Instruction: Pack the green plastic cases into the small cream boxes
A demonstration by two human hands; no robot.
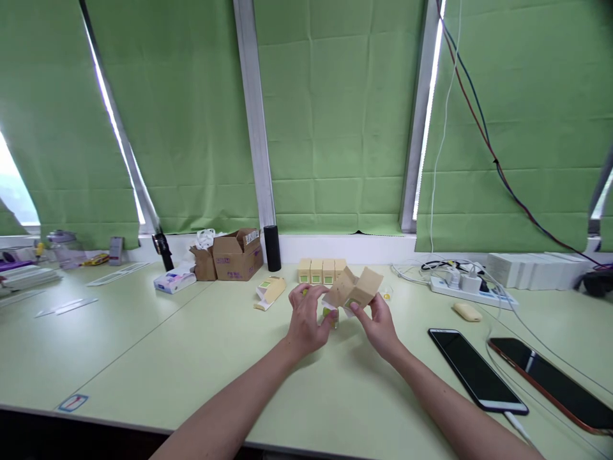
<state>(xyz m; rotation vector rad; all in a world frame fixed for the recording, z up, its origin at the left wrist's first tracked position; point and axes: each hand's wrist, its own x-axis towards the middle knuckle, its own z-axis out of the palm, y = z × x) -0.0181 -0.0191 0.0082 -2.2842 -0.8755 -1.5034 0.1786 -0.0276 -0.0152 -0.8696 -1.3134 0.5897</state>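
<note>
My right hand grips a small kraft cardboard box whose flaps stand spread out. My left hand is curled round a small clear jar with a yellow-green label, just below and left of that box. Part of the jar is hidden behind my fingers and thumb. Behind my hands, several closed kraft boxes with green labels stand in a row. A flattened kraft box lies left of them. A small clear item with some yellow sits right of the open box.
Two phones lie right of my right arm, with an earbud case and a power strip beyond. Cables trail over the table. At the back left are a brown carton, a black cylinder and a tissue pack.
</note>
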